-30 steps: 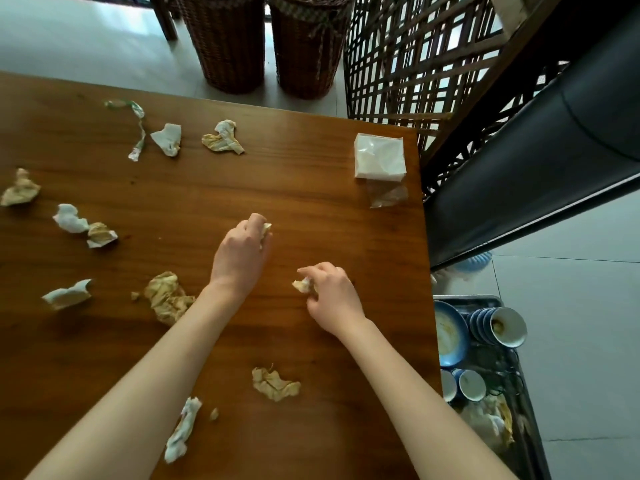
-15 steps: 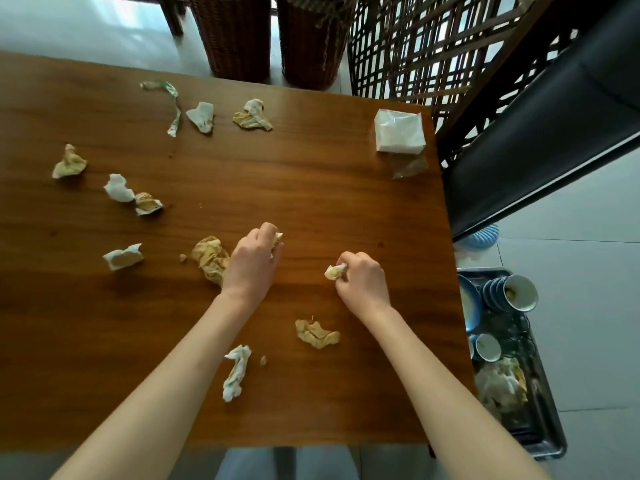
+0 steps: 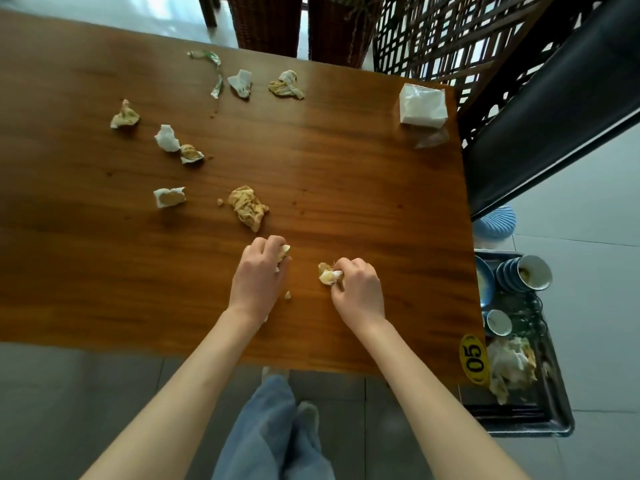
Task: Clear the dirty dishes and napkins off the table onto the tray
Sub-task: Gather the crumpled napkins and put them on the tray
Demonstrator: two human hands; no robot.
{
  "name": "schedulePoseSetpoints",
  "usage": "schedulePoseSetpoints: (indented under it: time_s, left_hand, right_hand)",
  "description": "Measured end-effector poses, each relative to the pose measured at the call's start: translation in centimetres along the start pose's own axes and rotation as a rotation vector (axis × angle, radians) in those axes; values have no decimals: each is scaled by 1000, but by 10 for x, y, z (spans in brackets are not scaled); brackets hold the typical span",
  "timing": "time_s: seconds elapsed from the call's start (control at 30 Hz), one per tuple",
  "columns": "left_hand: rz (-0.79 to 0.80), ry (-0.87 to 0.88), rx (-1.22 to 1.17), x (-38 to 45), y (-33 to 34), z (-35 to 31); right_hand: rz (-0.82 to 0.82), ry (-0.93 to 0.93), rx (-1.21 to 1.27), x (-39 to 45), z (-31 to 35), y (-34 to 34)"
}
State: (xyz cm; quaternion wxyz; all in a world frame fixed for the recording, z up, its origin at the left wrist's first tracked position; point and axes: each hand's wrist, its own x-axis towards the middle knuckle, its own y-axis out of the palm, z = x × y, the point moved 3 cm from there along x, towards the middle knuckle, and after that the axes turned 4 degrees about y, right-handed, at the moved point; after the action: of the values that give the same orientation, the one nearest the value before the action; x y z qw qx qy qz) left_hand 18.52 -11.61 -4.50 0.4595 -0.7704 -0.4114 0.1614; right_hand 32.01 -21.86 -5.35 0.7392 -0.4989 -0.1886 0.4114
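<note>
Crumpled stained paper napkins [image 3: 248,208] still litter the brown wooden table [image 3: 346,161], far and left. Your left hand [image 3: 258,275] and right hand [image 3: 358,289] each clutch a wad; the dark metal tray [image 3: 540,420], right, already holds bowls and napkins.

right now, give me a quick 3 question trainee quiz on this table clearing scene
1. True or false: both hands are holding crumpled napkins.
2. Where is the tray? A) on the table B) on the floor right of the table C) on a chair
3. Fill in: the yellow oval tag on the table edge reads ___.

Key:
1. True: the left hand and the right hand each grip a crumpled napkin.
2. B: the tray sits low beside the table, already holding dishes and napkins.
3. 05, on the tag.
</note>
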Motion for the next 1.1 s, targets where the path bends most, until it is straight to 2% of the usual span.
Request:
schedulePoseSetpoints:
  time_s: [0.13,0.27,0.37,0.53,0.67,0.93,1.1]
  left_hand:
    - [-9,-33,52,-28,15,4]
    - [112,-125,199,-45,34,7]
    - [113,-62,232,-50,39,7]
    - [55,76,200,-52,37,7]
    - [33,135,206,-48,32,9]
    - [-12,12,89,-35,6,19]
    - [-75,-74,110,-12,-25,34]
  right_hand:
    - [-64,-31,-61,-3,2,12]
    - [-48,-1,-44,-9,-2,24]
    - [38,-44,-70,-11,-4,33]
    - [-13,-42,-90,-12,-2,36]
    - [11,-28,-84,-8,-4,37]
    - [-57,67,24,-3,-6,21]
    - [-55,36,67,16,22,7]
